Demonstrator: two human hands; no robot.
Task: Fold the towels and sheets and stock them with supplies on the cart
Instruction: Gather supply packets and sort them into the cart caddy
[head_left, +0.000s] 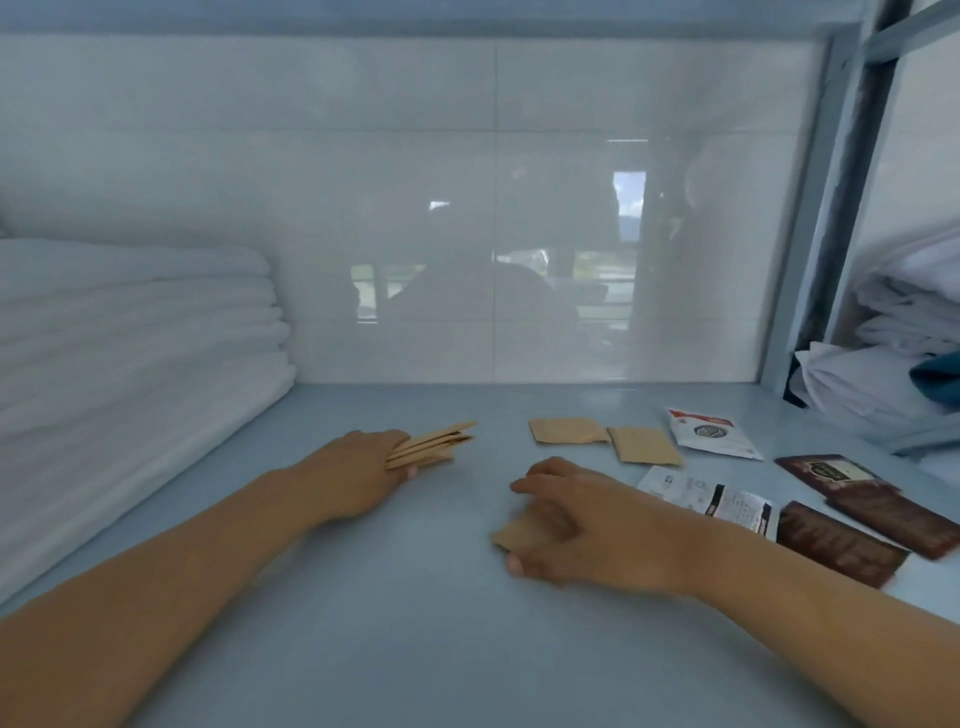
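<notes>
**Mia:** What is the left hand doing?

**Ben:** It holds a little stack of brown packets. The fingers are closed on them, and the packets stick out past the fingertips. I think the stack stays in that hand so more can be added.

**Mia:** And the right hand?

**Ben:** Its fingers curl down over one brown packet that lies on the blue shelf. It looks like it is picking that one up. The hand is blurry and covers most of the packet, so I cannot see how well it grips.

**Mia:** Are there more packets?

**Ben:** Yes. Two loose brown packets lie flat near the back, touching at one edge. Right of them is a white sachet, then a white printed sachet and dark red sachets. They are spread out flat, maybe so each kind is easy to grab.

**Mia:** Where are the towels?

**Ben:** The folded white towels sit in a neat pile on the left of the shelf, by the tiled wall. The pile is cut off at the left edge. More white linen sits on the next shelf to the right, partly behind a grey post.

**Mia:** Can you read the sachets?

**Ben:** No. The print is too small and fuzzy. I cannot see a cart here either.
</notes>
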